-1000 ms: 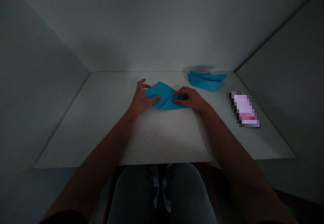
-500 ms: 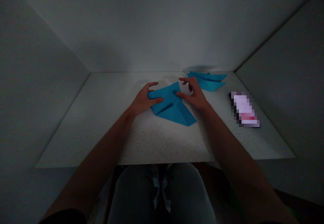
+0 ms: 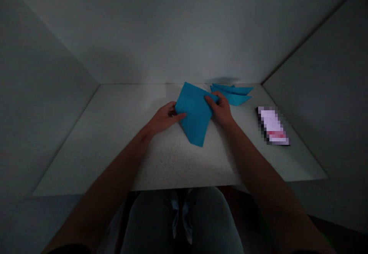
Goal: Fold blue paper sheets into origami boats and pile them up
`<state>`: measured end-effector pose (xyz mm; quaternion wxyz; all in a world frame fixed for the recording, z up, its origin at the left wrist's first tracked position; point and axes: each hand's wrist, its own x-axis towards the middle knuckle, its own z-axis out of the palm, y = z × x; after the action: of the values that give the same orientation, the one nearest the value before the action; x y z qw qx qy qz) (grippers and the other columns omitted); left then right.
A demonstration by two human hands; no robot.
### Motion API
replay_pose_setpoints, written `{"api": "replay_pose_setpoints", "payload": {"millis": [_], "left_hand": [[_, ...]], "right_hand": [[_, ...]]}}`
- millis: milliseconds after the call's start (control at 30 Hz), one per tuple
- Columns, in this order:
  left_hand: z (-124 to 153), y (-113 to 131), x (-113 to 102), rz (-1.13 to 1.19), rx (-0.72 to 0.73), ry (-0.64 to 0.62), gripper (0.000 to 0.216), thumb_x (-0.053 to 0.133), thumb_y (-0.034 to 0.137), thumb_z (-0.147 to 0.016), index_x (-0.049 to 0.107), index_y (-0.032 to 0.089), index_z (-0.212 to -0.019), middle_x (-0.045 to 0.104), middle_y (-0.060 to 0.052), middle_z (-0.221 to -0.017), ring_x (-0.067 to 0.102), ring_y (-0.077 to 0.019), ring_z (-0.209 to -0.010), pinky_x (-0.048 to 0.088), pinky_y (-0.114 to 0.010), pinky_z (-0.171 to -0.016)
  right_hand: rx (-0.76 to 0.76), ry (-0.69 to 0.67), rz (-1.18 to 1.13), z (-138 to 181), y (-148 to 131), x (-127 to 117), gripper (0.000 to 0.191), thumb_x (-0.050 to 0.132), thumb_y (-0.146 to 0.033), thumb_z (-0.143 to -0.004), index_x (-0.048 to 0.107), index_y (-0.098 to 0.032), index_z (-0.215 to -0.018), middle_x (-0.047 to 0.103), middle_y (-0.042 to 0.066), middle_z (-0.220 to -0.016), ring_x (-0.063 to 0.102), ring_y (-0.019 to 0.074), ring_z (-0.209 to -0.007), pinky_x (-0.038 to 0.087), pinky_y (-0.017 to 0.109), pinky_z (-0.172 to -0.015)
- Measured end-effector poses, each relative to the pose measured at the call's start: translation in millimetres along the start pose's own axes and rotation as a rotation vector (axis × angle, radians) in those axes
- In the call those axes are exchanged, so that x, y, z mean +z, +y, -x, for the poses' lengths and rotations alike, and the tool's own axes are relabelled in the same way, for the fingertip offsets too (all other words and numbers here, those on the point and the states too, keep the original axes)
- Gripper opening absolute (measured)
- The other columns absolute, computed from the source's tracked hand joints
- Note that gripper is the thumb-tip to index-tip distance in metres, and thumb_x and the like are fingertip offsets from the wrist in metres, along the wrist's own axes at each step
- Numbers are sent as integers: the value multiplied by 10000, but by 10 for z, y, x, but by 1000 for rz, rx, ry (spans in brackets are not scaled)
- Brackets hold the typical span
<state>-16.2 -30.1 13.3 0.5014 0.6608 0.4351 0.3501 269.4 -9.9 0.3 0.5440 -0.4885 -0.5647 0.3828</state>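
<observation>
A partly folded sheet of blue paper [image 3: 195, 112] is held between my two hands above the middle of the table. My left hand [image 3: 167, 117] grips its left edge, thumb on top and fingers curled beneath. At the upper right corner, my right hand [image 3: 220, 106] pinches the sheet with the thumb on its face and the other fingers behind. The side facing up looks mostly smooth, and one end narrows toward me. Just beyond my right hand lies another folded blue paper piece [image 3: 237, 99] with long pointed ends, partly covered by that hand.
A phone [image 3: 273, 127] with a lit, blurred screen rests on the right of the white table [image 3: 94, 146]. Pale walls [image 3: 172, 31] stand behind the table and on both sides. My legs [image 3: 184, 219] are under its front edge.
The blue sheet has been turned, so a smooth face replaces the side with a folded flap. My right hand, formerly with fingers spread, has closed on the corner. The left has tightened its hold.
</observation>
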Motion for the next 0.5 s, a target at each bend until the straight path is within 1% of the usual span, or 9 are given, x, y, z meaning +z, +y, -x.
{"api": "replay_pose_setpoints", "payload": {"millis": [67,100,200,267,300,367,433,500], "left_hand": [[-32,-18,-7,4,22,57,422,880,467,-916,699,220,-1207,841,-106,-1165,805,-261,-1047,682,-454,-982],[-54,-32,-15,19,33,108,405,868,457,-916,688,224,-1193,838,-91,-1130,800,-251,-1033,676,-438,-970],[-122,-74,-59,34,41,319,394,845,461,-918,658,243,-1188,810,-56,-1040,773,-221,-950,649,-373,-870],[-142,-79,-92,1,31,421,376,829,475,-929,668,249,-1183,804,-55,-1056,751,-204,-900,623,-338,-800],[-140,-73,-103,-24,30,438,354,820,477,-936,683,247,-1168,807,-59,-1080,742,-198,-883,613,-328,-779],[-116,-47,-107,-78,40,410,313,805,475,-942,718,239,-1128,811,-64,-1102,728,-187,-849,603,-320,-756],[-78,-18,-87,-125,60,337,295,787,487,-952,748,236,-1104,812,-60,-1077,724,-187,-835,605,-325,-763],[-45,2,-57,-153,73,276,308,770,512,-965,766,240,-1109,813,-54,-1044,733,-195,-849,612,-334,-785]], "right_hand": [[10,-14,-9,-4,20,-3,682,879,-885,-772,575,-289,-905,560,-42,-714,523,166,-629,497,328,-578],[6,-28,-8,-7,33,-5,686,886,-881,-765,563,-290,-897,573,-39,-722,542,170,-644,515,332,-593],[-19,-109,-13,-20,78,-12,706,917,-870,-714,553,-286,-867,652,-21,-784,611,181,-712,575,351,-673],[-24,-186,-13,-21,98,-12,698,947,-848,-680,580,-280,-857,687,-16,-814,628,177,-724,590,352,-696],[-19,-226,-11,-16,101,-8,678,959,-827,-680,608,-279,-869,701,-14,-826,637,177,-726,596,353,-702],[-1,-295,-15,8,93,9,616,976,-771,-712,682,-281,-942,743,-1,-879,681,195,-763,626,373,-736],[20,-347,-34,40,73,33,591,984,-713,-749,744,-290,-1084,807,29,-1003,754,242,-887,672,428,-836],[22,-375,-30,66,54,50,633,984,-689,-766,768,-298,-1215,845,58,-1136,792,296,-1032,689,500,-950]]}}
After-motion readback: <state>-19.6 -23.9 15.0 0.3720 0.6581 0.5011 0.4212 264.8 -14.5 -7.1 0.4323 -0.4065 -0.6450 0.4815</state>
